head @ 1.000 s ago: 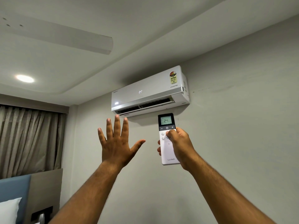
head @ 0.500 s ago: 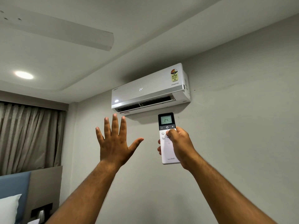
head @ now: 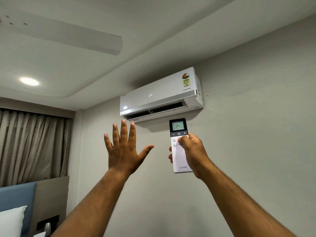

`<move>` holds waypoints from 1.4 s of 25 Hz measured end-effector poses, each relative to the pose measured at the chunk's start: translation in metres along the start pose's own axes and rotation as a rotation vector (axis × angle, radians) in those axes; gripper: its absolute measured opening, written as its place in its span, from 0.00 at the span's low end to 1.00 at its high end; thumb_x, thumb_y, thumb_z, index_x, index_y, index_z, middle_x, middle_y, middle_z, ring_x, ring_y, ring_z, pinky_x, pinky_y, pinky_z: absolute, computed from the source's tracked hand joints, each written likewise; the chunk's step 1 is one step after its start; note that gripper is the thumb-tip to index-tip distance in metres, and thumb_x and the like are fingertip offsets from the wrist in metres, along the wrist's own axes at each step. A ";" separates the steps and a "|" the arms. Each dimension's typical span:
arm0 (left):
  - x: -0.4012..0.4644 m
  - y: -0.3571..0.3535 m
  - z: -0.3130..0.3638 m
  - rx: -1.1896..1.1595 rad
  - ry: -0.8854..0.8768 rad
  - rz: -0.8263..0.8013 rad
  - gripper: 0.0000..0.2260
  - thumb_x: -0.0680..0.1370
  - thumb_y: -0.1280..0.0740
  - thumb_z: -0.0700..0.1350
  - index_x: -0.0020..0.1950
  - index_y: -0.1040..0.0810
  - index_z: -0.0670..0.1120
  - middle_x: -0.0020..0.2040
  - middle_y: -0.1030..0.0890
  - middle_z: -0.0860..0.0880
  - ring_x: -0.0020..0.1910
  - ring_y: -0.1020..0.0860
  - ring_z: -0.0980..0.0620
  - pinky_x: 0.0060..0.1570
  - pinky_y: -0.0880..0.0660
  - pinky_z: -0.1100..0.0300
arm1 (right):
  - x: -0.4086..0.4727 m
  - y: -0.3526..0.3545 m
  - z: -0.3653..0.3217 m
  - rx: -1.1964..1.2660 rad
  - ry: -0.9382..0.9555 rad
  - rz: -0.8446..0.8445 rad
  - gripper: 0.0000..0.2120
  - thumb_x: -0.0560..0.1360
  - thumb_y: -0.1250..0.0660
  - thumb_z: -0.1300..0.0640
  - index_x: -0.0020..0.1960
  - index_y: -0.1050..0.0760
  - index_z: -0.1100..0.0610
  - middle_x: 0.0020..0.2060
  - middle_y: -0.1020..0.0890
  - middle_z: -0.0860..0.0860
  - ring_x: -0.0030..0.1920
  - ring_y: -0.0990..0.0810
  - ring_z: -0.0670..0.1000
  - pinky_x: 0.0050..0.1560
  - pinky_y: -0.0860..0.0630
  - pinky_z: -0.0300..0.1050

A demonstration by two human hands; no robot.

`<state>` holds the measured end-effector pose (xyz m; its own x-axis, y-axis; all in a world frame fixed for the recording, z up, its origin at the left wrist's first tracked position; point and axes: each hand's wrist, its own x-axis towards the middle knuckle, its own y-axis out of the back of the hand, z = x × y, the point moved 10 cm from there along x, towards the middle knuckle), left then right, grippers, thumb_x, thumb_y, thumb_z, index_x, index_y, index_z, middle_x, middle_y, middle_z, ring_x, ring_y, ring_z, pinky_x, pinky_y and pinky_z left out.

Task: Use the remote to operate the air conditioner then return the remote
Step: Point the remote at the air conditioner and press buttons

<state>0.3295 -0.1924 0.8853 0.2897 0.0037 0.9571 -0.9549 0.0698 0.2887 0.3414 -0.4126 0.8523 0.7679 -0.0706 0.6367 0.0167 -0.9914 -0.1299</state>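
right hand [head: 192, 151] grips remote [head: 179, 146], thumb on buttons; left hand [head: 124, 147] spread open, empty. air conditioner [head: 160, 94] shows 24, vent open: operating underway, return of remote left.

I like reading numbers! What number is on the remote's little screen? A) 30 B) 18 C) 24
C: the remote in the right hand reads 24 on its screen, and the air conditioner shows 24 too.
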 end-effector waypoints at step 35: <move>0.001 0.008 -0.005 0.014 -0.002 0.015 0.44 0.68 0.61 0.76 0.75 0.61 0.51 0.79 0.57 0.44 0.77 0.59 0.40 0.72 0.59 0.35 | -0.002 -0.006 0.000 -0.008 0.015 -0.014 0.07 0.78 0.42 0.57 0.54 0.27 0.57 0.40 0.16 0.60 0.30 0.16 0.56 0.30 0.20 0.47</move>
<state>0.3224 -0.1867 0.8888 0.2754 0.0025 0.9613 -0.9599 0.0559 0.2749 0.3403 -0.4069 0.8519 0.7576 -0.0584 0.6501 0.0222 -0.9931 -0.1150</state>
